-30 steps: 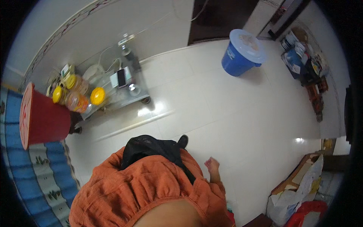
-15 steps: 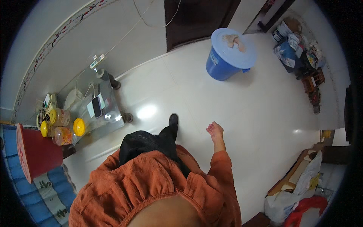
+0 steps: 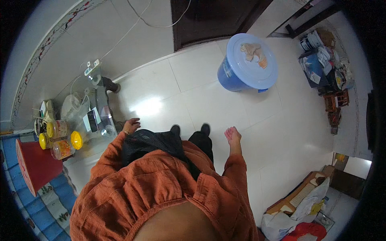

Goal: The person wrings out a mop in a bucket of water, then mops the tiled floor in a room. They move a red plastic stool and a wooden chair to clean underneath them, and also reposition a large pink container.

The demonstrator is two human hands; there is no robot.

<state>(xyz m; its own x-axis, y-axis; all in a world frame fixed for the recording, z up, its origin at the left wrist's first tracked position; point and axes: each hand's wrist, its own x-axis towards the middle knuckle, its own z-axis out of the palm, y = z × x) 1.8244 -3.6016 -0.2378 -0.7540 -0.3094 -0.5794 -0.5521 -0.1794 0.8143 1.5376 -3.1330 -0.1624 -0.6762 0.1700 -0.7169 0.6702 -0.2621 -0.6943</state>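
Observation:
I look straight down my own body in an orange top and black trousers, standing on a white tiled floor (image 3: 281,124). My left hand (image 3: 131,125) hangs at my side with fingers apart and holds nothing; it is close to the corner of a low glass table (image 3: 102,120). My right hand (image 3: 233,135) is out from my other side, palm showing, fingers loose and nothing in it. Both feet in dark footwear (image 3: 189,129) show ahead of me.
The glass table carries yellow-lidded jars (image 3: 60,138), a phone and cables. A red bucket (image 3: 34,166) stands on a blue mat at left. A blue lidded bin (image 3: 247,64) sits ahead by a dark door. Shelf clutter at right, bags and cardboard (image 3: 297,201) at lower right.
The view has moved forward and turned: the table slid left, the blue bin came closer to centre. My left hand has come into view and my right arm has swung outward.

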